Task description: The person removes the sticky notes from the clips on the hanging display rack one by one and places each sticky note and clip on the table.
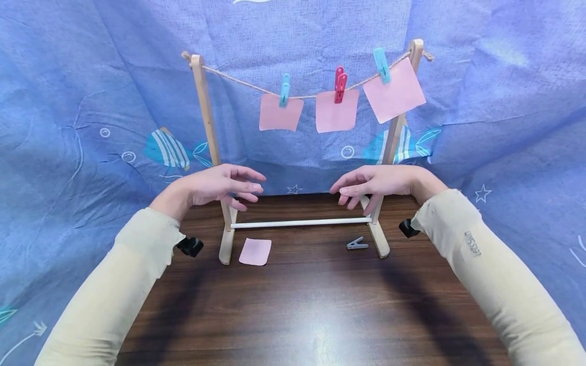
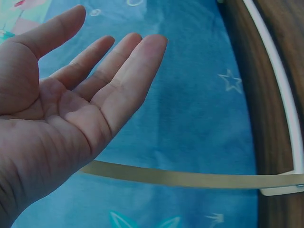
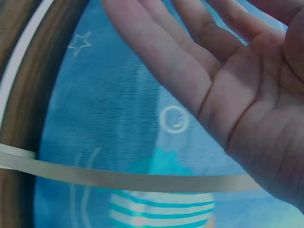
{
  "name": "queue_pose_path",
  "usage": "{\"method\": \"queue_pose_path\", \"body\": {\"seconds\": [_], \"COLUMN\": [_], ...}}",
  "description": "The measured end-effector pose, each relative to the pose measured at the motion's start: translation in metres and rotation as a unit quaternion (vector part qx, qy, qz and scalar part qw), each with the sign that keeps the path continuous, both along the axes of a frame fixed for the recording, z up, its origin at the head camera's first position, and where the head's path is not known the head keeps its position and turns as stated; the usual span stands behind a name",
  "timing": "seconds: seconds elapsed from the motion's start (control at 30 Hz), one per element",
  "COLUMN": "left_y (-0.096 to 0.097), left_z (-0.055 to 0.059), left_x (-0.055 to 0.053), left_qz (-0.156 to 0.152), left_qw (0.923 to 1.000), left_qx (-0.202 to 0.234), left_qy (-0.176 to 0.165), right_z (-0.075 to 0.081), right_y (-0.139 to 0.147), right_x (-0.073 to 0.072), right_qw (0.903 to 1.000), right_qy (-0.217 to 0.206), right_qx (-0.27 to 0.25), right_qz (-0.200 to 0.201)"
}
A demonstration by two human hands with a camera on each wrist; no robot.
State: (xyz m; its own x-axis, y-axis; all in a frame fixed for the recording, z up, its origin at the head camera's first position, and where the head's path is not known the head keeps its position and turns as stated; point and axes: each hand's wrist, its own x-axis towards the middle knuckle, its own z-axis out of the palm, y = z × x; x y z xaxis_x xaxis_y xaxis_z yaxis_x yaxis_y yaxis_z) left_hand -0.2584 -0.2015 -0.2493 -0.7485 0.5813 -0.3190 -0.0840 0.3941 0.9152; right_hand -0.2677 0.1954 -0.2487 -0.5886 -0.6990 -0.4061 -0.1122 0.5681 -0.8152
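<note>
My left hand (image 1: 224, 184) hovers by the left post of a small wooden rack (image 1: 208, 112), fingers relaxed and holding nothing. Opposite it, my right hand (image 1: 377, 184) hangs in front of the right post, also holding nothing. In the wrist views both palms show bare. A pink paper square (image 1: 255, 252) lies on the table below the left hand. Under the right hand is a grey clothespin (image 1: 357, 244). On the rope (image 1: 238, 80) hang three pink papers: a left one (image 1: 281, 114) by a blue clothespin (image 1: 285, 91), a middle one (image 1: 336, 114) by red clothespins (image 1: 340, 86), a right one (image 1: 398, 96), tilted, by another blue clothespin (image 1: 382, 65).
A white crossbar (image 1: 299, 222) joins the rack's feet low over the dark wooden table (image 1: 293, 300). Behind stands a blue cloth (image 1: 293, 152) printed with fish and stars. Black wrist-worn pieces stick out below each cuff.
</note>
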Motion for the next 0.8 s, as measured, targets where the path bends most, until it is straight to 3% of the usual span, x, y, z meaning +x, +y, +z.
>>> {"method": "queue_pose_path", "body": {"seconds": [0.23, 0.5, 0.63, 0.8], "left_y": [0.009, 0.02, 0.027, 0.038], "left_z": [0.024, 0.041, 0.046, 0.05], "left_x": [-0.002, -0.01, -0.012, -0.013], "left_qz": [0.011, 0.076, 0.137, 0.195], "left_qw": [0.9997, 0.9931, 0.9798, 0.9587], "left_qx": [0.001, 0.051, 0.091, 0.148], "left_qy": [0.022, 0.073, 0.114, 0.144], "right_z": [0.03, 0.063, 0.076, 0.088], "right_y": [-0.01, -0.024, -0.032, -0.047], "right_x": [0.001, 0.006, 0.008, 0.007], "right_qw": [0.9998, 0.9926, 0.977, 0.9449], "right_qy": [0.013, 0.086, 0.131, 0.132], "right_qx": [0.011, -0.084, -0.166, -0.284], "right_qz": [0.012, 0.012, -0.023, -0.097]}}
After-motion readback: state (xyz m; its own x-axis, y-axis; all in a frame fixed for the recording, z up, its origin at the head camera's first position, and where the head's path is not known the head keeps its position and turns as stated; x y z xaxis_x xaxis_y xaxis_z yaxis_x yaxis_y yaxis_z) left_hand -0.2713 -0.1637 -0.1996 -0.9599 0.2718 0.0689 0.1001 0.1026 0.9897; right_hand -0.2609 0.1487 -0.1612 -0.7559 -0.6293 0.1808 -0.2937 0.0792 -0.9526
